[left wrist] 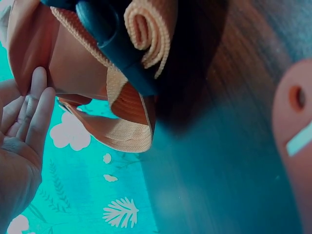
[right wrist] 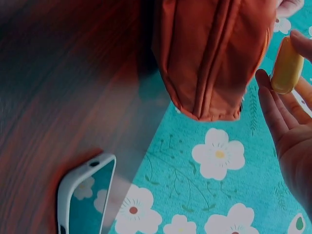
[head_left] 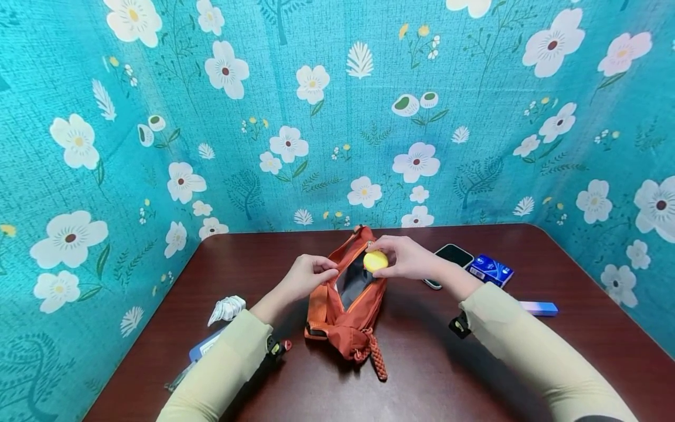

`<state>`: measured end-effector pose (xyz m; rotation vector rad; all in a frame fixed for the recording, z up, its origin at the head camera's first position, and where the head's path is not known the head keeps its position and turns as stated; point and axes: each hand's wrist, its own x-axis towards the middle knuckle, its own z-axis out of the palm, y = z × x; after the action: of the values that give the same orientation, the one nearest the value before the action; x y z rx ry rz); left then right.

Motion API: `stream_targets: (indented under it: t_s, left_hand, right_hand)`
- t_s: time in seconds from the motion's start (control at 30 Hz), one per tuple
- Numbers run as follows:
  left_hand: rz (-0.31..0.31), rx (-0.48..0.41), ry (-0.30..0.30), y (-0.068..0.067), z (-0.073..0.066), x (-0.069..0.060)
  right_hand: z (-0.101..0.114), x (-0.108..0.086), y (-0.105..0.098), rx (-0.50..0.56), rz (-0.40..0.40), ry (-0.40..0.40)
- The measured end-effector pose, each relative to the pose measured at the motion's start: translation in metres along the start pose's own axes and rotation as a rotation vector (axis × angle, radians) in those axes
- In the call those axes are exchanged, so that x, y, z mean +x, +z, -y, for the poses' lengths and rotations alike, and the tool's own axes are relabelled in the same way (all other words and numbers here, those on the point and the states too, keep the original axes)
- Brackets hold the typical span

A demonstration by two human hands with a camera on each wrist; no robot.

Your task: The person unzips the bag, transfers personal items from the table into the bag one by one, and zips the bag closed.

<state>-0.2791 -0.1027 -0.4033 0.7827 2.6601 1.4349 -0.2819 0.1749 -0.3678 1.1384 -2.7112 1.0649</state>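
Observation:
An orange-red bag [head_left: 354, 334] lies on the table, its zipped top spread apart to show a grey lining [head_left: 352, 283]. The left hand [head_left: 308, 276] pinches the bag's left edge; in the left wrist view that hand [left wrist: 24, 131] has its fingers against the bag's fabric [left wrist: 68, 63]. Above the opening, the right hand [head_left: 403, 258] holds a small yellow rounded object [head_left: 375, 261] between thumb and fingers. The right wrist view has the yellow object [right wrist: 287, 66] in the right hand [right wrist: 297, 126], beside the bag [right wrist: 209, 58].
Right of the bag lie a phone [head_left: 454, 254], a blue packet [head_left: 491, 270] and a pink-blue box [head_left: 539, 308], partly behind the right sleeve. At left are a white crumpled bundle [head_left: 227, 309] and a blue item [head_left: 203, 347], partly behind the left sleeve. A floral curtain [head_left: 327, 117] stands behind the table.

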Motion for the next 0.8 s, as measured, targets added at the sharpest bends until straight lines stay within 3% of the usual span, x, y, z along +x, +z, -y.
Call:
stream_targets:
  t_s: [0.23,0.8]
  left_hand:
    - [-0.014,-0.011,-0.006,0.002,0.003,0.000]
    - [-0.029,-0.005,0.011,0.003,0.001,0.000]
  right_hand:
    - [-0.001,0.006,0.015,-0.029,0.021,-0.017]
    - [-0.005,0.012,0.033,-0.083,0.121,0.038]
